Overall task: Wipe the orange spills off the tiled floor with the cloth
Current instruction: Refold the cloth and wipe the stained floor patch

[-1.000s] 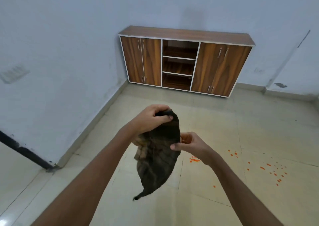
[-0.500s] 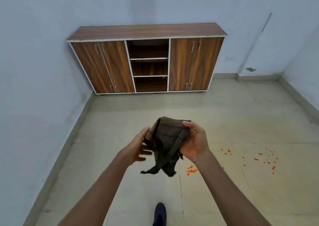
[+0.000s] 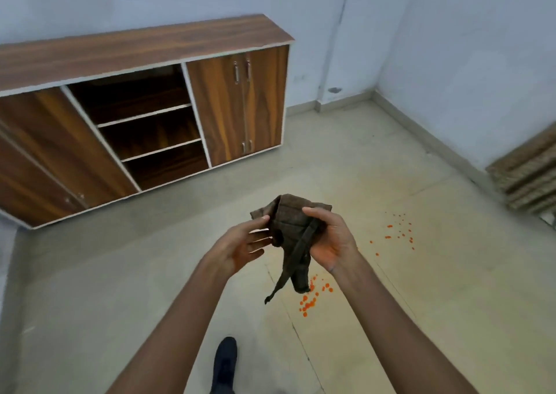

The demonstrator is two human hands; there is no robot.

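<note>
Overhead, a dark cloth (image 3: 293, 228) is held bunched in the right hand (image 3: 329, 240), fingers curled around it, above the tiled floor (image 3: 421, 303). The left hand (image 3: 240, 247) is kept spread, fingertips touching the cloth's edge. Orange spills (image 3: 310, 302) are scattered below and to the right.

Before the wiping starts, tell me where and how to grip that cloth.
Grip the bunched upper fold of the dark cloth, closing in from both sides as the left hand and right hand now sit. Gather the loose strip dangling below first: it hangs over the near orange spills and would drag.
</note>
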